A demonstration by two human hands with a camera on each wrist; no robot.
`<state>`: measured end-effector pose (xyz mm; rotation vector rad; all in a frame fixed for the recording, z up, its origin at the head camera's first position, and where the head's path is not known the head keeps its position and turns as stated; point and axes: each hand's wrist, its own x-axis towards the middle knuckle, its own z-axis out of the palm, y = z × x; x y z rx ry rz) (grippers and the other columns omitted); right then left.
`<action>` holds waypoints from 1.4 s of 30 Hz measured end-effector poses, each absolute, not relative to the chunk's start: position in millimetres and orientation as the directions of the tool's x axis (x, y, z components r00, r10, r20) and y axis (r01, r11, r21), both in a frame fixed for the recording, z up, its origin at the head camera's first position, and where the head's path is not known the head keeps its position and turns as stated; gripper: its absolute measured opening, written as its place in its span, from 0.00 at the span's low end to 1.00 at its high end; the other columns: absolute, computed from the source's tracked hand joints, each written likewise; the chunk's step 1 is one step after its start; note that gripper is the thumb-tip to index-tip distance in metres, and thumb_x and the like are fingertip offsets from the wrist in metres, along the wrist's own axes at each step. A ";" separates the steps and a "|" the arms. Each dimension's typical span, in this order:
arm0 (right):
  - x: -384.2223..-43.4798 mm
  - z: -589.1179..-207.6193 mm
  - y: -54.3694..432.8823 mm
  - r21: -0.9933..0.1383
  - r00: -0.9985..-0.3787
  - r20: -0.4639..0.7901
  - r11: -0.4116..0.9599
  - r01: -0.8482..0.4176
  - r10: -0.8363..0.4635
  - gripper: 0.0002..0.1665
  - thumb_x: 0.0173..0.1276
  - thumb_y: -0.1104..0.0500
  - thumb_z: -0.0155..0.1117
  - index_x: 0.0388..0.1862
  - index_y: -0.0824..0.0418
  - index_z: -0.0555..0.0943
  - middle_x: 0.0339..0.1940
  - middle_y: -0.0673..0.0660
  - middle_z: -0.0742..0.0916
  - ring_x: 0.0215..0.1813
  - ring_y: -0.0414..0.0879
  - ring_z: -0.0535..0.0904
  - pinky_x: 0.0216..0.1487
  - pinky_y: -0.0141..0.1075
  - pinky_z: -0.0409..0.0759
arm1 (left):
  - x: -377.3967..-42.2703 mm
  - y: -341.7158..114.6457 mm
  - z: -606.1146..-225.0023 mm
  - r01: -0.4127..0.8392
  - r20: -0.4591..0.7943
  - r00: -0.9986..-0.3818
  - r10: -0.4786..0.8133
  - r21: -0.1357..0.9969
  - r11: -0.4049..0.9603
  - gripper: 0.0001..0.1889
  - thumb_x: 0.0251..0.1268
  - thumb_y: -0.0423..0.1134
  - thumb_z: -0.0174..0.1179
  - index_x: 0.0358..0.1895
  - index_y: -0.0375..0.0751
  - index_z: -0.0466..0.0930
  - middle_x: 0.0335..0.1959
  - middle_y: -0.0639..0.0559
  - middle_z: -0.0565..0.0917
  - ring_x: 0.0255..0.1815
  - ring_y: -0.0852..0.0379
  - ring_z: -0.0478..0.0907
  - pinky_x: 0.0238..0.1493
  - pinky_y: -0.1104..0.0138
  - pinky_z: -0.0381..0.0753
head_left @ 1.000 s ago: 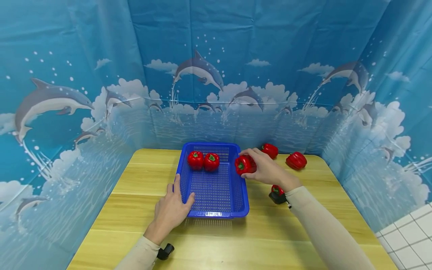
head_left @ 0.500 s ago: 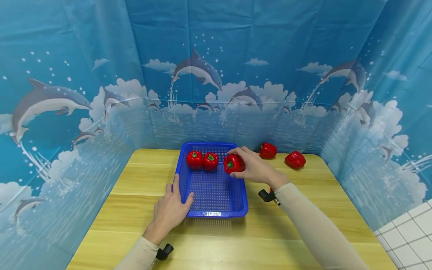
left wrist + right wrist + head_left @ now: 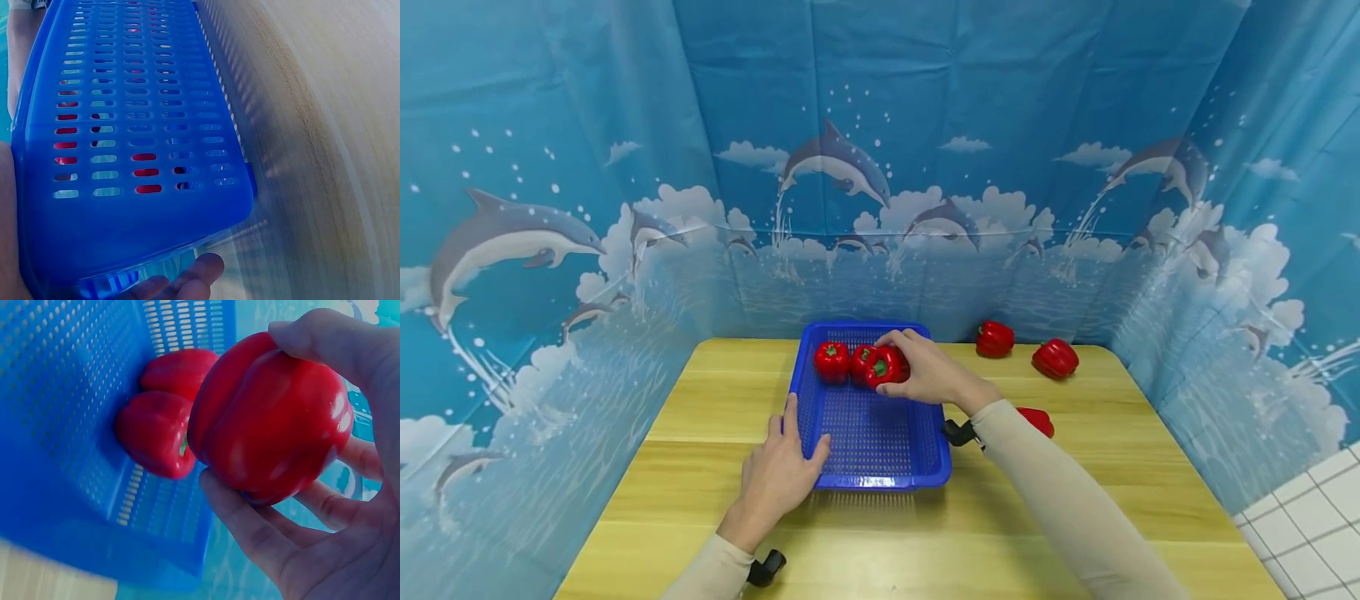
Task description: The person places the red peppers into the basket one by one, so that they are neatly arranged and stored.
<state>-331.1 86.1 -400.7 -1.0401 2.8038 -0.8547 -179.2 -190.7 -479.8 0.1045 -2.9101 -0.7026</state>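
My right hand (image 3: 928, 367) grips a red bell pepper (image 3: 883, 367), thumb and fingers spread round its sides, over the far part of the blue plastic basket (image 3: 872, 482). In the right wrist view the held bell pepper (image 3: 269, 419) fills the palm side of the hand. Two more bell peppers sit side by side in the basket: one at the left (image 3: 832, 362), the other (image 3: 860, 360) partly hidden by the held one. My left hand (image 3: 781, 475) holds the basket's near left corner; the left wrist view shows its fingertips (image 3: 209, 267) by the slotted wall.
On the wooden table (image 3: 880, 550), right of the basket, lie a bell pepper (image 3: 995, 339) at the back, another (image 3: 1056, 358) farther right, and a third (image 3: 1037, 420) partly behind the right sleeve. A dolphin-print curtain (image 3: 865, 275) closes off the back and sides.
My right hand has carried the bell pepper leftward from the basket's right rim to beside the two inside. The left hand stays at the corner. More of the pepper by the right sleeve shows.
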 end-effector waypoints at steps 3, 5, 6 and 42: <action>-333.7 -403.9 75.0 -0.529 -0.773 0.138 0.614 -0.586 -0.619 0.44 0.74 0.42 0.86 0.82 0.52 0.78 0.74 0.61 0.85 0.72 0.57 0.87 0.67 0.53 0.95 | -178.6 -190.2 -480.4 -0.036 0.120 -0.988 -0.102 0.453 0.891 0.54 0.86 0.64 0.63 0.98 0.38 0.48 0.80 0.25 0.77 0.24 0.48 0.77 0.23 0.61 0.79; -335.0 -405.5 67.8 -0.543 -0.773 0.130 0.608 -0.580 -0.621 0.44 0.74 0.43 0.86 0.82 0.52 0.78 0.73 0.60 0.86 0.72 0.57 0.87 0.68 0.53 0.95 | -178.4 -189.9 -480.8 -0.038 0.119 -0.987 -0.103 0.454 0.890 0.54 0.87 0.64 0.63 0.98 0.38 0.48 0.79 0.25 0.77 0.24 0.48 0.76 0.23 0.62 0.79; -335.8 -406.4 64.4 -0.550 -0.772 0.126 0.604 -0.577 -0.622 0.44 0.74 0.43 0.86 0.82 0.52 0.78 0.73 0.60 0.86 0.72 0.57 0.87 0.68 0.53 0.95 | -178.3 -189.8 -480.9 -0.040 0.119 -0.987 -0.105 0.454 0.890 0.54 0.87 0.64 0.63 0.98 0.38 0.48 0.79 0.25 0.77 0.24 0.48 0.76 0.22 0.62 0.79; -347.3 -440.1 -7.1 -0.577 -0.747 0.012 0.606 -0.548 -0.665 0.42 0.74 0.48 0.85 0.79 0.59 0.78 0.74 0.60 0.89 0.74 0.59 0.85 0.78 0.55 0.88 | -180.5 -189.8 -479.5 -0.038 0.121 -0.987 -0.107 0.465 0.885 0.53 0.86 0.62 0.64 0.98 0.39 0.49 0.75 0.25 0.79 0.19 0.50 0.74 0.18 0.64 0.74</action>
